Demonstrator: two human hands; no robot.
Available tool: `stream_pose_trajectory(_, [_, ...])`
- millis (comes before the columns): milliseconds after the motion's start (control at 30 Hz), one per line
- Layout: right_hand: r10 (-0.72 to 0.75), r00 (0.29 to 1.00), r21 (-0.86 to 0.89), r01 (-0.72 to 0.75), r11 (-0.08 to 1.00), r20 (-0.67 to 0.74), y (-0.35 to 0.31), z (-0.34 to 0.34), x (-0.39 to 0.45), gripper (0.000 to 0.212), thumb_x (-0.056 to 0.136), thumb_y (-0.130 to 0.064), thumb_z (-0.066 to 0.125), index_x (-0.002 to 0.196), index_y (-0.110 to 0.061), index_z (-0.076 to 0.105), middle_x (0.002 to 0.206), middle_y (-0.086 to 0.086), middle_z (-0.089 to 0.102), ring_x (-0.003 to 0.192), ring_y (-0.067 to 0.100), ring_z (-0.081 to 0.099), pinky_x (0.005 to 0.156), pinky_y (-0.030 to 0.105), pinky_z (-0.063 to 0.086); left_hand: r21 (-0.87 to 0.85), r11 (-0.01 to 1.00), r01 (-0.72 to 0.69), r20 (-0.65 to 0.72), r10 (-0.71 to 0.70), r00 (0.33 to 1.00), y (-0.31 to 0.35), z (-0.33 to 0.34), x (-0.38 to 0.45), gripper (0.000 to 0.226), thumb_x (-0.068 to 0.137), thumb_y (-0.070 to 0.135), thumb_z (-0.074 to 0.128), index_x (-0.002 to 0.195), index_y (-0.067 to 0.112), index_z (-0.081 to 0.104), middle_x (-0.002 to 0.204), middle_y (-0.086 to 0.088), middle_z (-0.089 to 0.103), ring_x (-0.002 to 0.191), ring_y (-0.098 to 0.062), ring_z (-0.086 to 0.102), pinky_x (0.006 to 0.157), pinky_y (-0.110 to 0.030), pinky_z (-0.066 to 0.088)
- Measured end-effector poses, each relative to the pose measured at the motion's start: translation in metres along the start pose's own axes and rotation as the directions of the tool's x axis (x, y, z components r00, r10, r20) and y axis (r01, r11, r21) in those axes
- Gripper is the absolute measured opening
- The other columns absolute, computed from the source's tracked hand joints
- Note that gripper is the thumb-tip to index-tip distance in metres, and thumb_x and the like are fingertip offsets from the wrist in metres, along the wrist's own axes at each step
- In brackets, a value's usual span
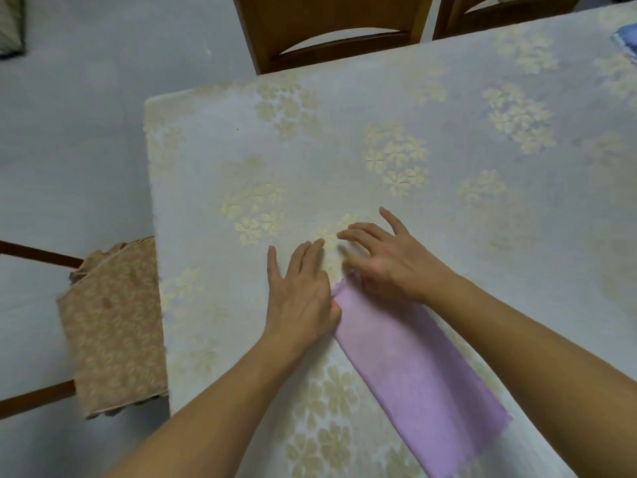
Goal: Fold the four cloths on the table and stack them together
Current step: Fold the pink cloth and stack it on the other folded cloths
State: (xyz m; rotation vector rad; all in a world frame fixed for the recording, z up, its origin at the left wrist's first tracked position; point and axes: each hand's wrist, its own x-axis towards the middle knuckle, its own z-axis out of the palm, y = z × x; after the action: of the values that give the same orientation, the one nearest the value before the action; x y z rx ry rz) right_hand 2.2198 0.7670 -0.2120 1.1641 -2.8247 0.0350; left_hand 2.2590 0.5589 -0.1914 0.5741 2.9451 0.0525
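Hands working at a folded purple cloth (410, 370)

Left hand (303, 294) is lying flat-fingered beside the cloth's far end; right hand (386, 263) is pressing it, fingers spread, on the floral surface (344, 139).

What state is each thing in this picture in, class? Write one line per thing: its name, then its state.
purple cloth: folded into a long strip, flat on the table, far end under both hands.
left hand: fingers straight, at the strip's far end.
right hand: fingers spread, pressing the strip's far end.
blue cloth: only a corner shows, state unclear.
table: covered by a floral tablecloth.
wooden chair: pushed up to the table.
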Motion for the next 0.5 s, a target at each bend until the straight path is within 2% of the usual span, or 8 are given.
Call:
stream_pose_trajectory(67, [0.017,0.999,0.029,-0.018,0.999,0.042,0.000,-0.003,0.003,0.032,0.089,-0.038,0.041,0.103,-0.026,0.068,0.141,0.013,0.056,0.129,0.034,0.053,0.106,0.071,0.031,-0.002,0.998,-0.057,-0.111,0.057,0.992,-0.003,0.001,-0.003,0.040,0.077,0.033,0.046,0.095,0.010,0.072,0.146,-0.007,0.049,0.136,-0.025,0.044,0.113,-0.067,0.021])
stream_pose_trajectory(167, [0.023,0.996,0.070,-0.029,0.997,0.090,0.001,-0.007,0.004,0.034,0.086,-0.043,0.044,0.104,-0.030,0.070,0.144,0.011,0.054,0.131,0.036,0.051,0.103,0.072,0.034,-0.008,0.991,-0.136,-0.212,0.131,0.968,-0.006,-0.003,-0.006,0.023,0.069,0.025,0.060,0.083,0.010,0.070,0.142,-0.009,0.054,0.134,-0.026,0.048,0.113,-0.068,0.022])
stream_pose_trajectory(267, [0.055,0.989,0.103,-0.069,0.992,0.136,0.001,-0.011,0.007,0.017,0.084,-0.038,0.066,0.097,-0.030,0.073,0.147,0.010,0.052,0.134,0.036,0.049,0.102,0.071,0.036,0.003,0.980,-0.199,-0.270,0.193,0.943,-0.013,-0.007,-0.009,0.012,0.064,0.020,0.061,0.071,0.011,0.064,0.140,-0.010,0.057,0.130,-0.027,0.051,0.111,-0.069,0.023])
stream_pose_trajectory(333, [0.064,0.989,0.107,-0.079,0.991,0.136,0.001,-0.015,0.013,0.010,0.081,-0.034,0.074,0.087,-0.027,0.072,0.145,0.012,0.053,0.133,0.036,0.050,0.101,0.071,0.037,0.004,0.979,-0.202,-0.288,0.194,0.938,-0.019,-0.009,-0.009,0.010,0.065,0.020,0.059,0.068,0.012,0.061,0.139,-0.009,0.057,0.129,-0.027,0.052,0.111,-0.068,0.023])
stream_pose_trajectory(500, [0.062,0.994,0.122,-0.073,0.990,0.087,-0.002,-0.025,0.025,0.012,0.088,-0.026,0.072,0.080,-0.020,0.064,0.143,0.014,0.053,0.132,0.034,0.048,0.107,0.069,0.032,0.009,0.996,-0.093,-0.196,0.093,0.976,-0.035,-0.004,-0.009,0.021,0.069,0.032,0.054,0.077,0.015,0.063,0.144,-0.008,0.050,0.135,-0.025,0.044,0.114,-0.068,0.018])
